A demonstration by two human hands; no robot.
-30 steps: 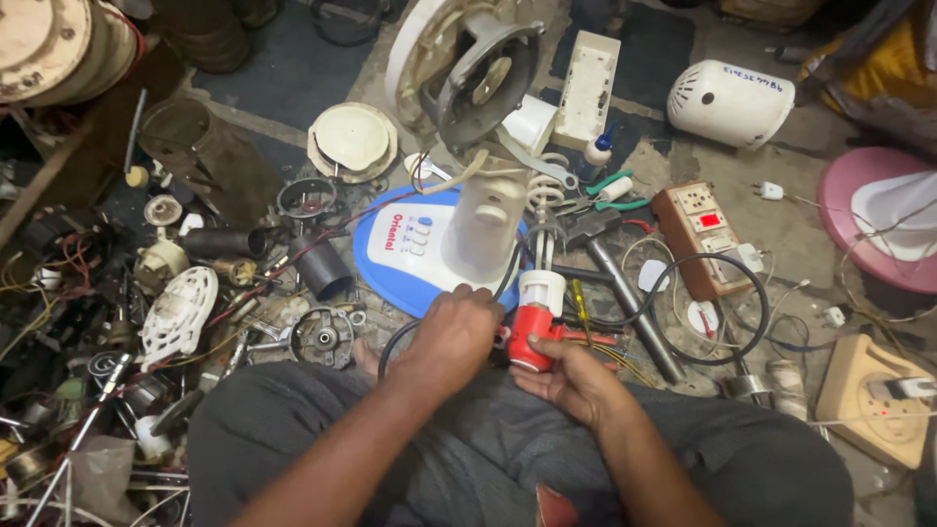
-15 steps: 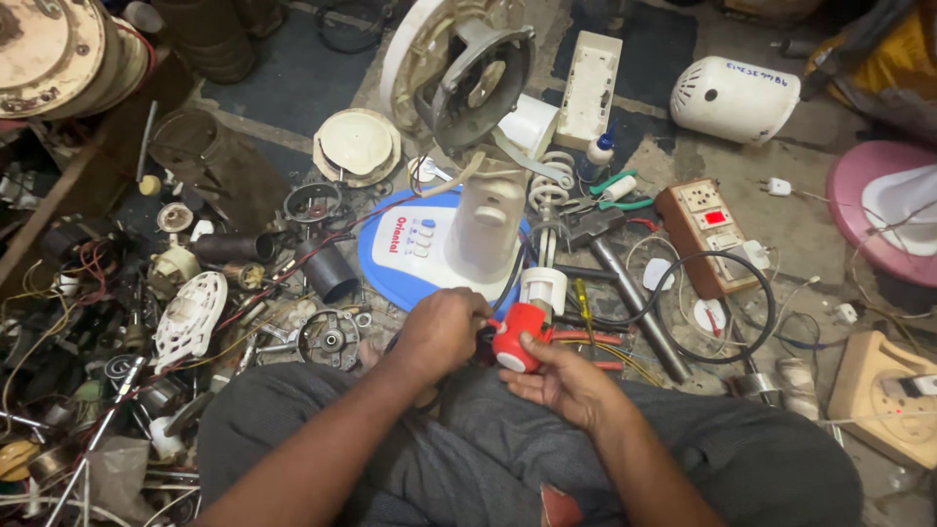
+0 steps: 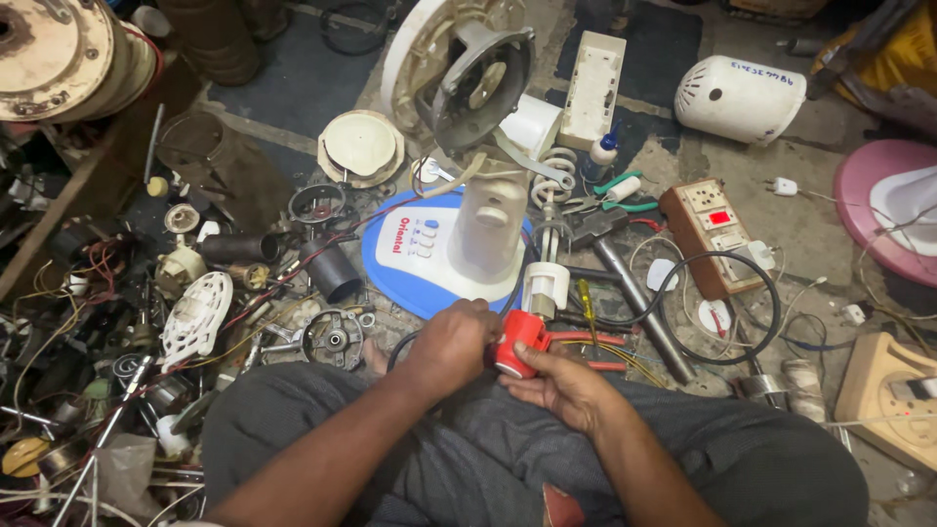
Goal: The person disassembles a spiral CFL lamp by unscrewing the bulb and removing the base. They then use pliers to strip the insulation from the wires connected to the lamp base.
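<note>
Low in the middle of the frame, the right hand (image 3: 561, 385) cradles a small red plastic cylinder (image 3: 515, 344), fingers curled under it. The left hand (image 3: 451, 342) has closed over its left end, fist tight. Both hands have drifted slightly right since before, below the blue-and-white fan base (image 3: 405, 256).

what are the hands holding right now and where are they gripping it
Both hands hold a small red cylindrical part. The right hand cradles it from underneath; the left hand grips its left end, hiding that end.
</note>
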